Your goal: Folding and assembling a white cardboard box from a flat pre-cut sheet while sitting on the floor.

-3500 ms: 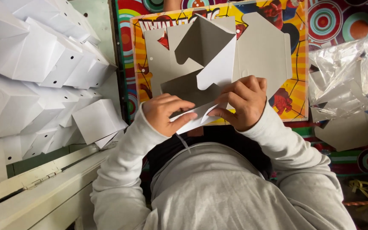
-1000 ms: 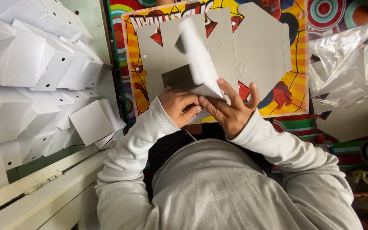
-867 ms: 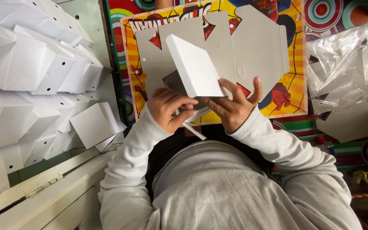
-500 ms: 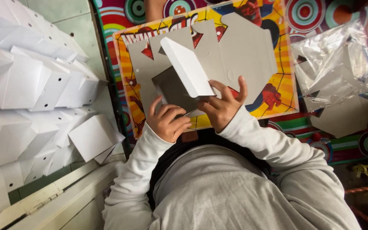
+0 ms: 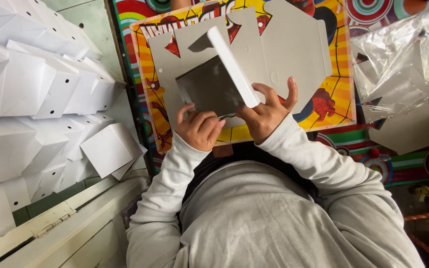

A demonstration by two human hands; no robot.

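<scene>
Bright, cartoon-printed cloth in red, yellow and blue (image 5: 373, 149) is covering the work surface, and a flat stack of grey die-cut cardboard box blanks (image 5: 284, 49) is lying on a yellow printed board (image 5: 333, 106) in the middle of it. Over that stack the person is holding a half-folded white cardboard box (image 5: 219, 84), its dark open inside showing nothing in it and one white flap standing up on edge. Their left hand (image 5: 199, 130) is curling its fingers closed around the box's near left edge, while the right hand (image 5: 269, 111) is gripping the near right corner at the foot of the raised flap, thumb and fingers pressed on the card, the little finger lifting free. Along the left side, finished white folded boxes with small round holes (image 5: 40, 94) are lying stacked in leaning rows, closed so their contents cannot be told. At the right, a crumpled clear plastic bag (image 5: 403, 59) is lying over more grey card pieces (image 5: 408, 131).
</scene>
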